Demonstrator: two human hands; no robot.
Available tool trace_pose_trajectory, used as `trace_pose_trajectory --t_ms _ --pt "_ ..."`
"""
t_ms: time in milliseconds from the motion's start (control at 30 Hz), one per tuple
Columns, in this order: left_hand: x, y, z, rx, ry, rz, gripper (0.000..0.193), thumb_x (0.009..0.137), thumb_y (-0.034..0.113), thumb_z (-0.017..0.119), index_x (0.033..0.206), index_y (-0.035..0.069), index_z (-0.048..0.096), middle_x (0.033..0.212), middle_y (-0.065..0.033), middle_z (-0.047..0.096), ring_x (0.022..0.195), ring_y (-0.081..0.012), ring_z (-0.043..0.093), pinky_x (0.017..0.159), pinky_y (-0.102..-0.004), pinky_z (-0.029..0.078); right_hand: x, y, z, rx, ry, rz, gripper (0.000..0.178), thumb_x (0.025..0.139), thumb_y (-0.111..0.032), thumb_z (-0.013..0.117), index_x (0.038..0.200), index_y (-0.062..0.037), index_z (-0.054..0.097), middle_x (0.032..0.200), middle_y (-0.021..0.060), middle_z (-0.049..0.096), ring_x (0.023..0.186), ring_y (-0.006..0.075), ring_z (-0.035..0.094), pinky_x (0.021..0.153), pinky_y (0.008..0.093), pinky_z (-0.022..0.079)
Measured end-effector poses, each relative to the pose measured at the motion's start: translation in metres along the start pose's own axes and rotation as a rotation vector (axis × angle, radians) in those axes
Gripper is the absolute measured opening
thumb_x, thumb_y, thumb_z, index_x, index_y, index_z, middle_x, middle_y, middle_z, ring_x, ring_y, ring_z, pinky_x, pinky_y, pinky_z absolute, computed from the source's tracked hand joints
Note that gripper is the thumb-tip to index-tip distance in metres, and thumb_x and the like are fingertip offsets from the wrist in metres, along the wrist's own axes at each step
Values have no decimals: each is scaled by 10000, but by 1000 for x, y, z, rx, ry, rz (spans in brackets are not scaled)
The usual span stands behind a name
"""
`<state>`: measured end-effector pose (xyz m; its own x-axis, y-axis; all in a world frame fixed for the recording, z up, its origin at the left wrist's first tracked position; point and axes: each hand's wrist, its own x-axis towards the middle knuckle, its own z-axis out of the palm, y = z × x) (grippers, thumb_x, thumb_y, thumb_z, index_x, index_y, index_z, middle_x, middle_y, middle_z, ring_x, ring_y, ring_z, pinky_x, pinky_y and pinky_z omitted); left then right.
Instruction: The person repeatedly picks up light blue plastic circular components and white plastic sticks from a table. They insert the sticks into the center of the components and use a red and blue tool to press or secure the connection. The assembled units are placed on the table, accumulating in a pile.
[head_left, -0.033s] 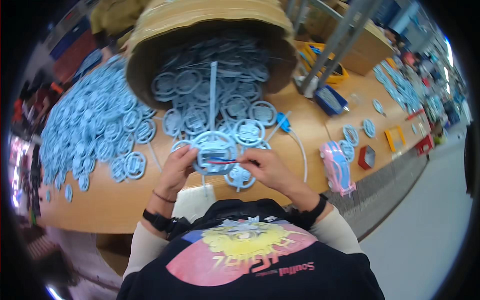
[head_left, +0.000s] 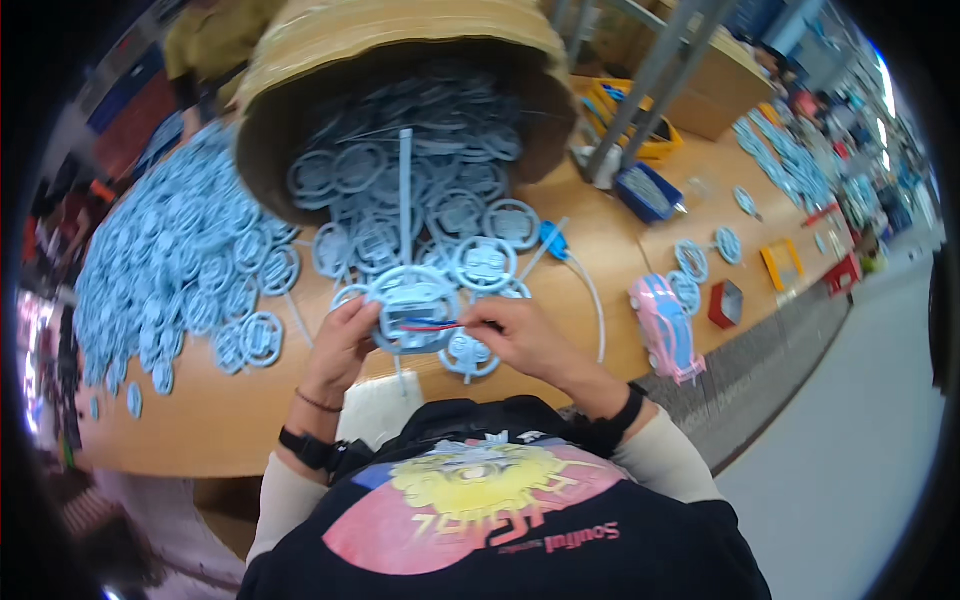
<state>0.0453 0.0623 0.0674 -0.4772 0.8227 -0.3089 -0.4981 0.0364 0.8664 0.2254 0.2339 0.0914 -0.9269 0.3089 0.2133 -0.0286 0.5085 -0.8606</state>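
My left hand (head_left: 342, 345) grips the left rim of a light blue steering-wheel-shaped plastic part (head_left: 418, 285), held just above the table. A long pale blue stem (head_left: 406, 195) rises behind its far edge; I cannot tell whether they are joined. My right hand (head_left: 515, 335) is closed in a pinch at the wheel's right side, on a slim red-and-blue piece (head_left: 430, 326) lying across the wheel's middle. Whether this piece is wires or a tool cannot be made out. Similar wheels (head_left: 484, 262) lie loose just beyond and under the held one.
A tan drum (head_left: 400, 25) on its side spills blue wheels toward me. A large pile of wheels (head_left: 170, 255) covers the left. To the right are a pink toy car (head_left: 664, 325), a blue bin (head_left: 648, 190), a red box (head_left: 726, 304) and a yellow tray (head_left: 784, 270).
The whole scene sits slightly further left in the picture. Both hands keep the same hold on the wheel and the red-and-blue piece.
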Motion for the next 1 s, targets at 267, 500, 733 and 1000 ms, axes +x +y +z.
trace_pose_trajectory --t_ms 267,500,733,1000 --pt "0 -28 -1 -380 -154 -98 404 920 318 446 1223 51 429 1177 -82 537 1068 -200 530 901 -361 448 -8 16 14 71 -63 68 104 790 -94 604 878 -37 606 753 80 629 677 178 604 612 275 453" --pt "-6 -45 -14 -384 -135 -108 418 925 339 431 1194 20 450 1156 -92 546 1047 -190 536 906 -346 437 -11 17 30 18 -104 91 111 783 -119 605 859 -40 592 746 85 624 667 196 603 611 288 453" --pt "-48 6 -176 716 292 -164 340 916 312 473 1046 12 566 877 -28 582 813 -110 529 712 -267 424 -22 33 39 82 -59 274 127 786 -117 606 879 -31 599 747 62 612 670 141 578 619 271 452" --pt "32 61 -298 306 353 668 366 895 296 488 1095 -11 489 964 -51 610 836 -185 582 769 -339 465 -17 37 45 157 171 336 116 793 -113 594 873 -31 578 706 34 596 651 111 554 601 253 426"
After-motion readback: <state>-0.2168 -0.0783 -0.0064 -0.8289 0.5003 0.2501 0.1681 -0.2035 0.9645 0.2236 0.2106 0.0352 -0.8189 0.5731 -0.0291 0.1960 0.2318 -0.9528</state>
